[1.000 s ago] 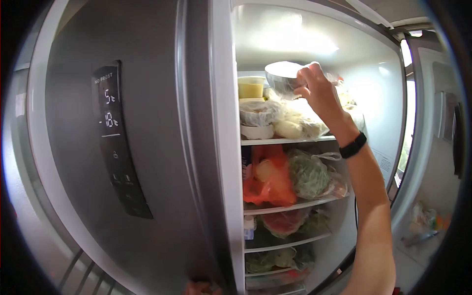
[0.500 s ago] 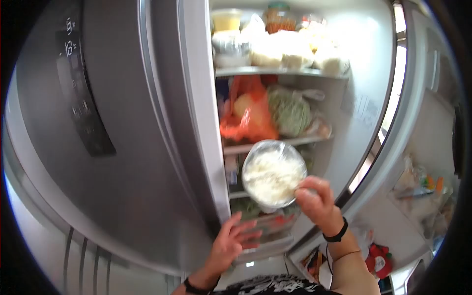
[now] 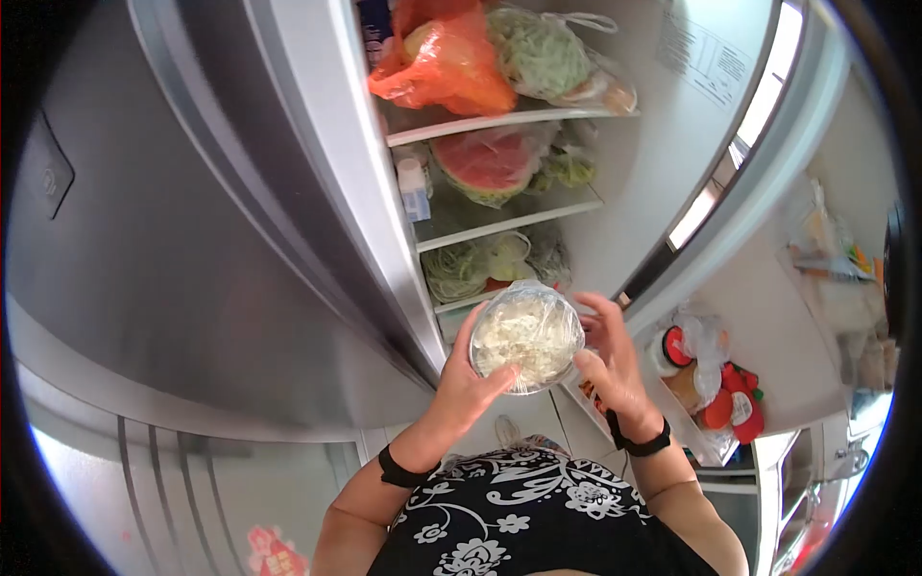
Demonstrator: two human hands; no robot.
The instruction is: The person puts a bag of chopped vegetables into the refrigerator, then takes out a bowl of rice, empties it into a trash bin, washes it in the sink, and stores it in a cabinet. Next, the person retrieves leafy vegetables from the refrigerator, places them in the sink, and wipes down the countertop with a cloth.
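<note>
At an open refrigerator, seen from above, a person holds a round bowl out in front of the body, below the shelves and above the tiled floor. Clear plastic film covers the bowl, and pale, lumpy food shows through it. The left hand is clamped on the bowl's left side, its thumb lying over the film near the lower rim. The right hand curves beside the opposite side, thumb and fingers apart; its thumb tip is right by the rim, but whether it touches cannot be told. Each wrist wears a dark band, and the person's black top has white flowers.

Inside the refrigerator, the highest shelf in view carries an orange-red bag beside a clear bag of pale green vegetables. On the shelf below, a piece of watermelon in plastic sits right of a small white-capped bottle. Lower still lie bagged greens. A large grey metal door fills the left side. To the right, well apart from the bowl, are containers with red lids.
</note>
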